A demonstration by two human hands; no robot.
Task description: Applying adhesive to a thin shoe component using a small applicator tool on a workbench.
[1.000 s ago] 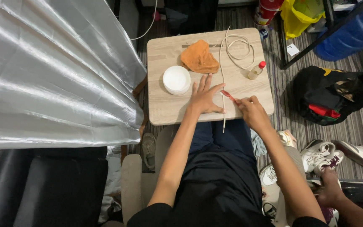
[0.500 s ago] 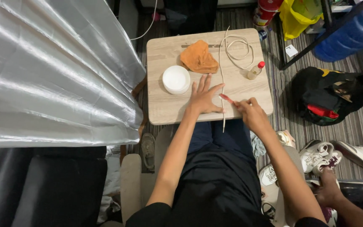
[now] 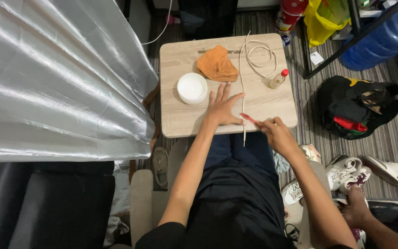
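Left hand [image 3: 222,108] lies flat, fingers spread, pinning the cord [image 3: 242,83] to the desk [image 3: 180,124]. Right hand [image 3: 275,133] fingers grip a red tool [image 3: 248,119] at the thumb, apparently working the cord; steady pressure seems needed.

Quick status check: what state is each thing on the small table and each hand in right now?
Left hand: flat on the table, fingers spread.
Right hand: closed on a red tool.
White strip: straight, overhanging the near edge.
Cord: loosely coiled.
Orange cloth: crumpled.
White tub: lidded.
Small bottle: red cap on.
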